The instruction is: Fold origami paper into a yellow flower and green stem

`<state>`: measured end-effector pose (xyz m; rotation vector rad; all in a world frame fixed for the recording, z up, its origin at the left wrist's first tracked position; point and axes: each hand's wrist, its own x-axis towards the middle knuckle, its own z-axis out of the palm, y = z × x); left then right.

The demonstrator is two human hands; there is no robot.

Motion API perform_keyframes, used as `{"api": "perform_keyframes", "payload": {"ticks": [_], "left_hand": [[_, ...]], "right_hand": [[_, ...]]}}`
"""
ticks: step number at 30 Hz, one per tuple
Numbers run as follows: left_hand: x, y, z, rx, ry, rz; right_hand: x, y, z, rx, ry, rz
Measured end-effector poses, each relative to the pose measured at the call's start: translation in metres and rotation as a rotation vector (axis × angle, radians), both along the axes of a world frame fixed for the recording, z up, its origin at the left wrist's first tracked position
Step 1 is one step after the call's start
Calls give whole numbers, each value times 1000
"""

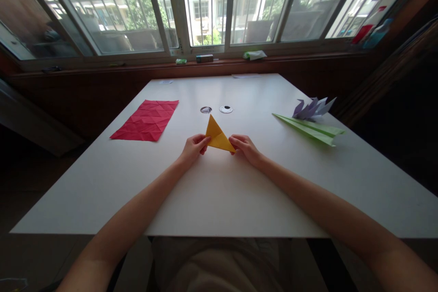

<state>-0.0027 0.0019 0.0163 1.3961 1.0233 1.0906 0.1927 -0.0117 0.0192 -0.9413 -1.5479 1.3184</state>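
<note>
White table point(219, 191) fills frame centre, barred window point(205, 4) above. Yellow folded paper point(217, 137) is pinched by left hand point(194, 147) and right hand point(245, 147). No legible writing.

Yellow paper triangle point(217, 138) between left hand point(193, 147) and right hand point(245, 147), on white table point(219, 191)

You're sitting in what looks like a room of a home or a small study, at a plain white table point(219, 191) pushed up to a dark wooden sill. At twelve o'clock a wide barred window point(212, 4) faces apartment blocks and trees. Finished paper models, a purple origami bird point(313, 108) and a green paper plane point(310, 128), lie at two o'clock.
</note>
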Motion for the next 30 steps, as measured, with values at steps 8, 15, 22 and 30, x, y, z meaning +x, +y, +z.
{"api": "perform_keyframes", "payload": {"ticks": [8,15,22,30], "left_hand": [[1,-7,6,0,143,-192],[-2,-10,13,-3,262,-317],[-3,-13,19,-32,333,-450],[-4,-14,21,-39,343,-492]], "right_hand": [[-3,0,-1,-79,15,42],[-2,1,-2,-62,-47,93],[-5,1,-2,6,-49,-22],[-4,2,1,93,-6,-128]]}}
